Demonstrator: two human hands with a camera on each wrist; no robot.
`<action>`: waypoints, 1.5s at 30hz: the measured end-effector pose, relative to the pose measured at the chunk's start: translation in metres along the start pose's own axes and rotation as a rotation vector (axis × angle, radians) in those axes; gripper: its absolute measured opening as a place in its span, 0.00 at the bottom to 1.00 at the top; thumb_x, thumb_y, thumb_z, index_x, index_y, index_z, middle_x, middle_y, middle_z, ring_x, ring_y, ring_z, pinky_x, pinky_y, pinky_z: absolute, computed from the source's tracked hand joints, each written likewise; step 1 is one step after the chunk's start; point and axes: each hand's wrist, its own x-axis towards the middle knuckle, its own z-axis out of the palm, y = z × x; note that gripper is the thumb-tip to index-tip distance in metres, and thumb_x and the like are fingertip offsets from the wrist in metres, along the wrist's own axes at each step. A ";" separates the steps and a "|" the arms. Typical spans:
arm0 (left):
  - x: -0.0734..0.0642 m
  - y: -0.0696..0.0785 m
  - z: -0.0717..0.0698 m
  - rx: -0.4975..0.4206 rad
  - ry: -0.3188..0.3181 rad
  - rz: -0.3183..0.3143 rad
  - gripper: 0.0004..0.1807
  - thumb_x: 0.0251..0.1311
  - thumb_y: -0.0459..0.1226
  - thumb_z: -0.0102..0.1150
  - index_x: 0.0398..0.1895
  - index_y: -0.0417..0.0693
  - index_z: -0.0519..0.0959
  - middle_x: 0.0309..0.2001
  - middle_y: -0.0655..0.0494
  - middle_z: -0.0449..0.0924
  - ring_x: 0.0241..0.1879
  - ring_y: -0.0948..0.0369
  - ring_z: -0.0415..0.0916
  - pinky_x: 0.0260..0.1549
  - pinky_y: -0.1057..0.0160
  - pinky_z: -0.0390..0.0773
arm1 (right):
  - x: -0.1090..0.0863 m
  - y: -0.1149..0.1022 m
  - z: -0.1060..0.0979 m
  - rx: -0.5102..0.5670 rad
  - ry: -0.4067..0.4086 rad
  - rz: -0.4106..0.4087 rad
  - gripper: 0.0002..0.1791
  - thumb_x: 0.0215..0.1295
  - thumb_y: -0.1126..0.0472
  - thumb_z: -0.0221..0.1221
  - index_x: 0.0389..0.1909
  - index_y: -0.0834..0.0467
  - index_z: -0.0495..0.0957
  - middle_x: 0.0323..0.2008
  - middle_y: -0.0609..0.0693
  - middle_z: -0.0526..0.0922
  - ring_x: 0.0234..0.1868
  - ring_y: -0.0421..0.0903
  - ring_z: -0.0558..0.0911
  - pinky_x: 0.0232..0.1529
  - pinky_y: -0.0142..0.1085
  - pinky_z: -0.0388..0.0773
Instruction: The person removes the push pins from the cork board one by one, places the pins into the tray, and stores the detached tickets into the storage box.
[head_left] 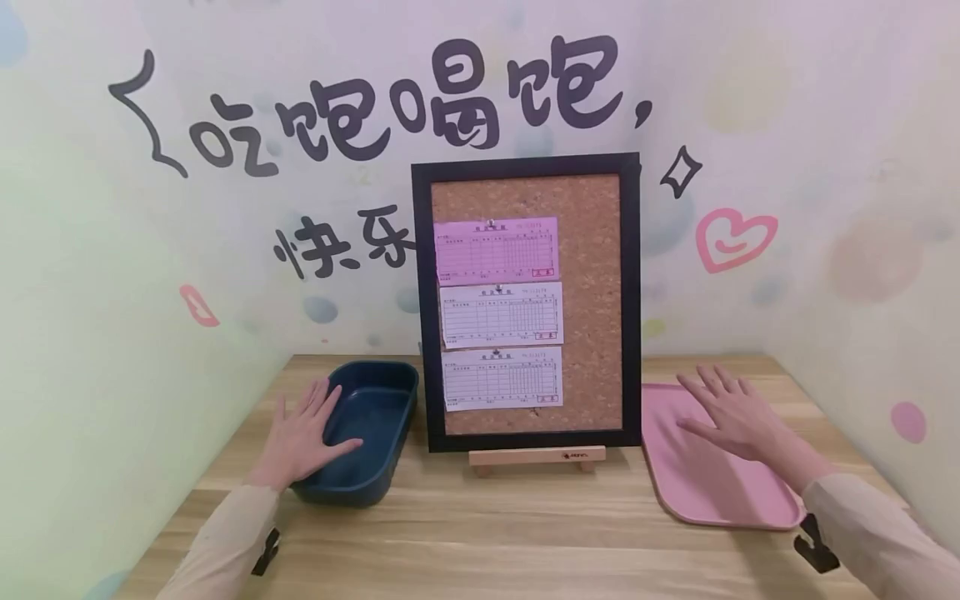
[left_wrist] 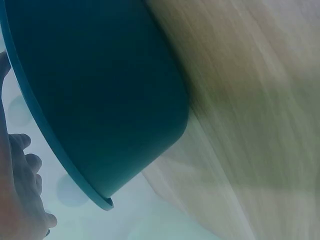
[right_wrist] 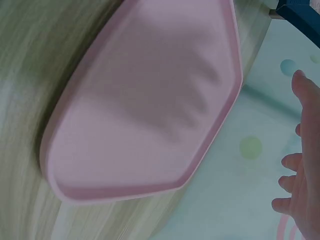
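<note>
My left hand (head_left: 302, 437) is spread over the left side of a deep dark blue basin (head_left: 367, 425), its fingers straight and holding nothing. In the left wrist view the basin's outer wall (left_wrist: 100, 100) fills the upper left, with the hand (left_wrist: 22, 195) beyond its rim. On the other side, my right hand (head_left: 738, 417) hovers with spread fingers above a shallow pink tray (head_left: 727, 496). The right wrist view shows the hand's shadow falling on the tray (right_wrist: 125, 150), and the hand (right_wrist: 305, 165) at the right edge, empty.
Between the basin and the tray, a black-framed cork board (head_left: 592, 308) stands on a small wooden easel (head_left: 536, 456). Pinned to it are one pink slip (head_left: 495, 252) and two white slips below, the lowest slip (head_left: 502, 379) near the frame's bottom. Behind the wooden table (head_left: 525, 542) is a decorated wall (head_left: 337, 42).
</note>
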 end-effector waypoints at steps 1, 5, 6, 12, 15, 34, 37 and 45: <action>0.000 0.000 0.000 -0.001 -0.005 -0.001 0.52 0.46 0.65 0.53 0.67 0.39 0.56 0.67 0.36 0.50 0.68 0.46 0.43 0.59 0.35 0.36 | 0.000 -0.001 0.000 -0.003 0.001 -0.005 0.39 0.59 0.39 0.51 0.62 0.64 0.61 0.62 0.72 0.57 0.61 0.71 0.55 0.55 0.65 0.51; 0.000 0.000 -0.002 -0.005 -0.015 -0.007 0.52 0.46 0.64 0.53 0.67 0.39 0.55 0.67 0.36 0.49 0.68 0.45 0.42 0.59 0.35 0.35 | 0.002 -0.003 -0.001 -0.008 0.020 -0.017 0.39 0.59 0.39 0.52 0.62 0.63 0.61 0.62 0.72 0.58 0.61 0.70 0.55 0.55 0.64 0.52; 0.000 0.000 -0.002 -0.004 -0.015 -0.009 0.52 0.47 0.64 0.53 0.67 0.39 0.55 0.67 0.36 0.49 0.68 0.45 0.42 0.59 0.35 0.35 | 0.003 -0.003 -0.001 -0.007 0.023 -0.019 0.39 0.59 0.39 0.52 0.62 0.63 0.61 0.62 0.72 0.58 0.61 0.70 0.55 0.55 0.64 0.52; 0.006 0.002 -0.005 0.009 0.004 -0.008 0.51 0.47 0.65 0.51 0.66 0.39 0.57 0.67 0.36 0.51 0.67 0.44 0.44 0.59 0.35 0.36 | 0.005 -0.001 -0.006 0.008 0.027 -0.021 0.39 0.59 0.41 0.53 0.62 0.65 0.61 0.62 0.73 0.57 0.61 0.71 0.54 0.56 0.64 0.51; 0.009 0.003 -0.004 0.023 0.010 0.002 0.51 0.47 0.65 0.51 0.66 0.39 0.57 0.67 0.37 0.51 0.67 0.44 0.45 0.59 0.35 0.37 | 0.006 -0.001 -0.009 0.023 0.016 -0.021 0.39 0.59 0.41 0.53 0.62 0.65 0.61 0.62 0.73 0.56 0.61 0.71 0.54 0.56 0.64 0.50; 0.030 0.015 -0.019 -0.017 0.008 -0.009 0.51 0.50 0.65 0.48 0.68 0.39 0.51 0.68 0.39 0.48 0.68 0.45 0.41 0.60 0.37 0.35 | 0.018 -0.001 -0.039 0.007 -0.018 -0.043 0.40 0.59 0.42 0.54 0.63 0.66 0.60 0.61 0.74 0.57 0.60 0.71 0.57 0.56 0.62 0.54; 0.033 0.018 -0.022 -0.011 0.017 0.004 0.52 0.50 0.65 0.48 0.68 0.38 0.52 0.68 0.39 0.48 0.68 0.46 0.41 0.61 0.38 0.37 | 0.021 -0.003 -0.044 -0.014 -0.020 -0.049 0.38 0.59 0.43 0.55 0.62 0.65 0.61 0.61 0.73 0.58 0.60 0.71 0.58 0.56 0.61 0.55; 0.043 0.029 -0.031 0.002 0.034 0.027 0.52 0.50 0.66 0.48 0.69 0.39 0.50 0.68 0.39 0.48 0.68 0.46 0.42 0.63 0.42 0.37 | 0.032 -0.008 -0.063 -0.037 0.022 -0.081 0.38 0.56 0.47 0.58 0.61 0.66 0.62 0.60 0.73 0.60 0.59 0.69 0.62 0.52 0.60 0.63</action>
